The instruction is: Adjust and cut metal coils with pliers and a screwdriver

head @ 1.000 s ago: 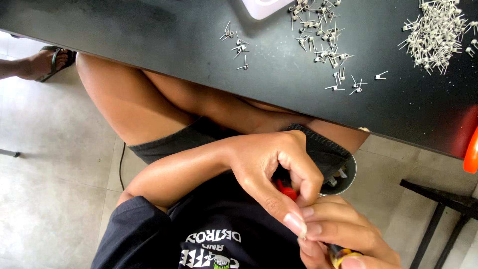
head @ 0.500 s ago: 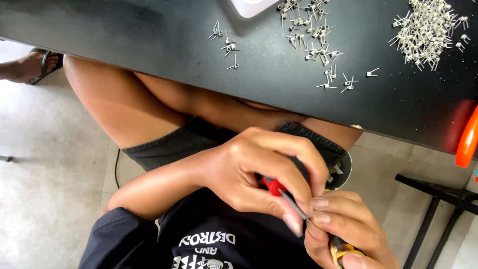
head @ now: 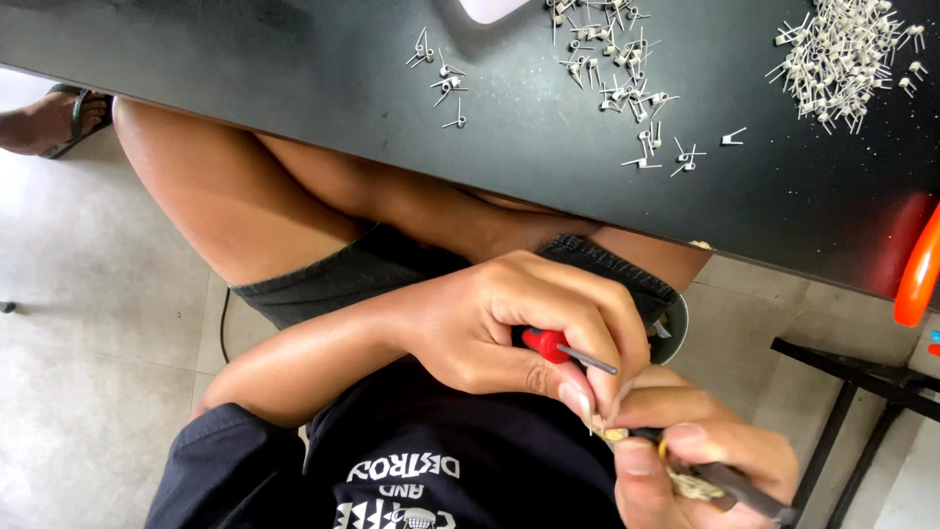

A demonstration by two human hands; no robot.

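The left hand [head: 519,328] curls its fingers around a red-handled tool [head: 553,345], thumb and forefinger pinching down at a small pale part [head: 615,433], which the right hand [head: 700,465] grips from beneath alongside a dark slim tool [head: 725,482], seemingly steadying it close for fine work.

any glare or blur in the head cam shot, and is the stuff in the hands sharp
Head view: soft daylight, with a pale sheen across the black tabletop but no blown-out glare. The small metal parts look crisp. The left hand and its red-handled tool are sharp; the right hand is cut by the frame's bottom edge, so the dark tool there is only partly seen.
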